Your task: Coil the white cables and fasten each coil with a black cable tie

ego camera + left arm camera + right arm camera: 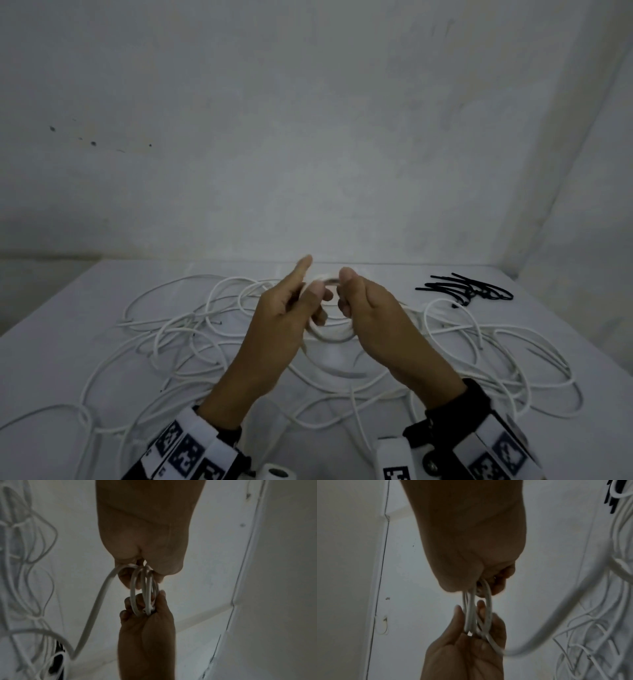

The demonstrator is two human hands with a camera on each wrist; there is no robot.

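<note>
Both wrists, banded with black-and-white marker cuffs [186, 448], entered low in the head view as I worked over the table [565, 342]. My left hand [291, 308] and right hand [370, 315] met above its middle, each gripping one side of a small coil [329, 334] of white cable, raised off the surface so the loops could hang free and stay round. My right hand's fingers were curled around its side of the coil, thumb up; the right wrist view showed three or so turns [477, 609] disappearing into that fist. My left hand pinched the opposite side between thumb and curled fingers, the index finger [301, 274] sticking straight out, seemingly kept clear of the turns. From the left wrist view, the uncoiled tail of the cable [97, 608] ran out of my left grip and dropped toward the table, which suggested more length remained to be wound. Beneath my hands the remaining loose white cables [164, 342] sprawled in tangled loops across the table. Black cable ties [466, 289] lay in a small heap at the far right, well apart from the coil, none yet on it. Both forearms angled inward, palms roughly facing each other.
</note>
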